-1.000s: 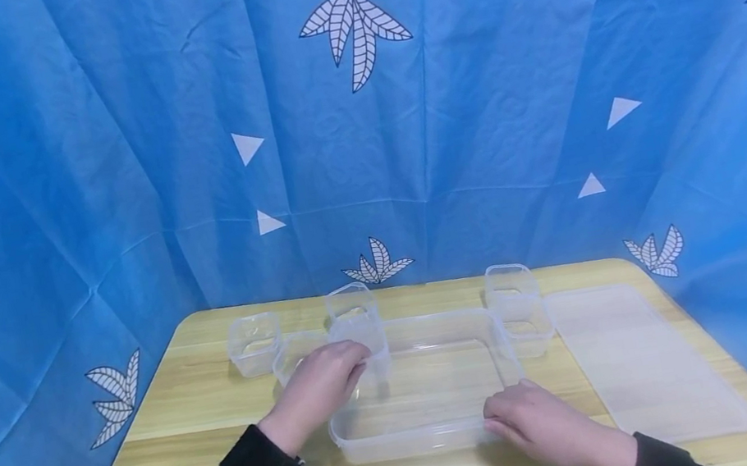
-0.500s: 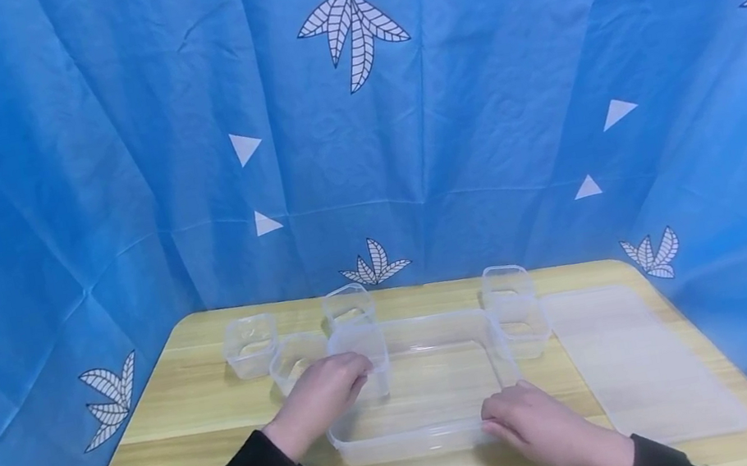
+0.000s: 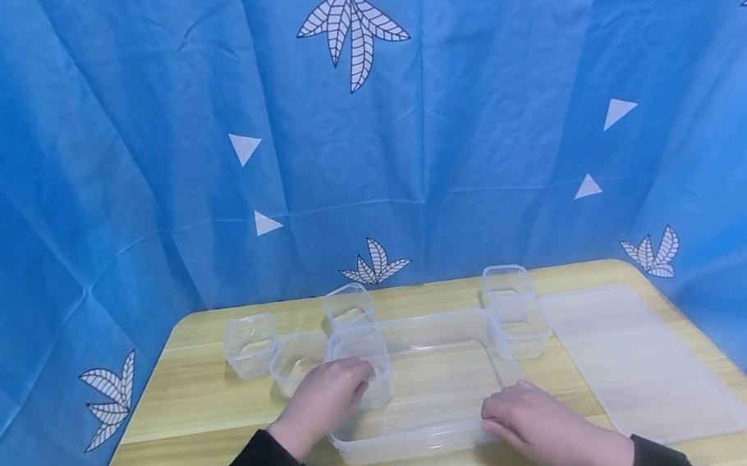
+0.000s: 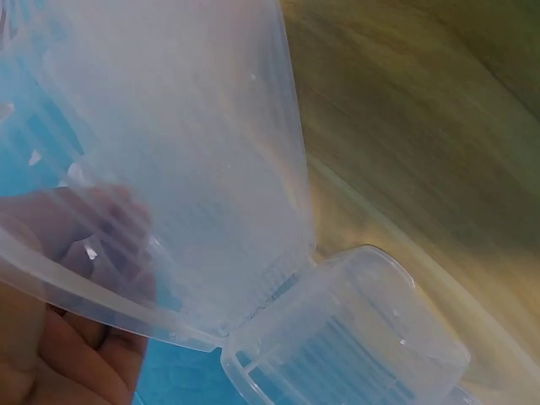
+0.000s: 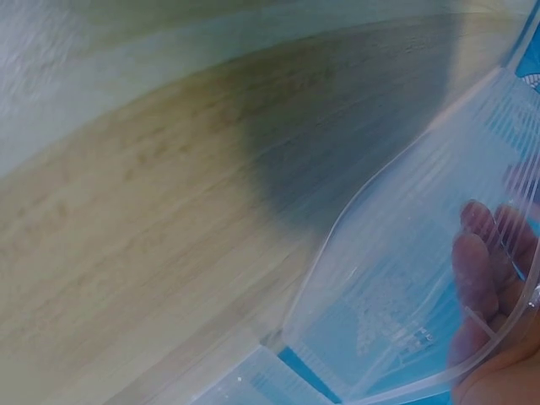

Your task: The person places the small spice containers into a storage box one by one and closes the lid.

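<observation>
A large clear rectangular plastic box (image 3: 425,439) stands open-topped on the table. My left hand (image 3: 327,395) pinches a small clear plastic container (image 3: 361,343) by its near side, inside the left end of the large box. In the left wrist view, fingers (image 4: 93,354) show partly through clear plastic. My right hand (image 3: 545,423) grips the near right corner of the large box at its rim. In the right wrist view, its fingers (image 5: 477,253) show through the clear wall.
Small clear containers stand around the box: one at far left (image 3: 251,346), one beside the box's left side (image 3: 294,357), one behind (image 3: 349,304), others at right (image 3: 507,278). A flat translucent lid (image 3: 647,360) lies right. A blue patterned curtain (image 3: 359,152) borders the wooden table (image 3: 174,418).
My left hand has lowered the small container further into the large box, at its left end. The right hand stays on the box's near right corner.
</observation>
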Demonstrator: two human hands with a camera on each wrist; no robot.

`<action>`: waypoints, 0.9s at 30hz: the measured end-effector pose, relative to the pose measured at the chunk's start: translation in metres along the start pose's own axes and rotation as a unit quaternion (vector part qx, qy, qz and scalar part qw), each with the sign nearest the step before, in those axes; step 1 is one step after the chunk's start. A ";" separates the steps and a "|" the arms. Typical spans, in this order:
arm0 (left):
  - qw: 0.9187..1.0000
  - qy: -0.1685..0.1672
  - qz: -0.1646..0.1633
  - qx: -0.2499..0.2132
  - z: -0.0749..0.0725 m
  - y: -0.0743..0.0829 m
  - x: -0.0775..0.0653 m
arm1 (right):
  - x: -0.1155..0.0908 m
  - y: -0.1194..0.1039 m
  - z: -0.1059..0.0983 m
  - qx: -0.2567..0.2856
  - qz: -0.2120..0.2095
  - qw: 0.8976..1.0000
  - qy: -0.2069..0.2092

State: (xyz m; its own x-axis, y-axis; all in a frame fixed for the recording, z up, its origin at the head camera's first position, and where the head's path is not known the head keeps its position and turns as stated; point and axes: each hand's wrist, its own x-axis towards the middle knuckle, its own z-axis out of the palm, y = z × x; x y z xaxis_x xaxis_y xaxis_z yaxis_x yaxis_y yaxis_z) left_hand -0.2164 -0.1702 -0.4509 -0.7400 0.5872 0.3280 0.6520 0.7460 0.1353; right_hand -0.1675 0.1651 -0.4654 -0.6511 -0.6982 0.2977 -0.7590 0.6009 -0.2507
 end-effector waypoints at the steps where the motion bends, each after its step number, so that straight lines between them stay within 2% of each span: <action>1: 1.000 -0.002 0.001 0.002 0.000 0.000 0.000 | 0.000 0.000 0.000 0.001 0.002 1.000 -0.002; 9: 1.000 -0.019 -0.007 0.006 0.000 0.002 0.000 | 0.000 -0.001 -0.001 0.004 0.004 1.000 -0.007; 27: 0.998 -0.060 -0.033 0.009 -0.004 0.004 0.009 | 0.000 -0.001 0.000 -0.008 -0.002 1.000 0.003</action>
State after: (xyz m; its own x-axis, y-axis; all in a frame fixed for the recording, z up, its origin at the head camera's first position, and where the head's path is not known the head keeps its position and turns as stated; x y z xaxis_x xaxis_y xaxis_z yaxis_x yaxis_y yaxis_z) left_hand -0.2196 -0.1634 -0.4442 -0.7963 0.5692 0.2050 0.5991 0.7891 0.1360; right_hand -0.1664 0.1641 -0.4653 -0.6486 -0.6982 0.3032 -0.7609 0.6049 -0.2347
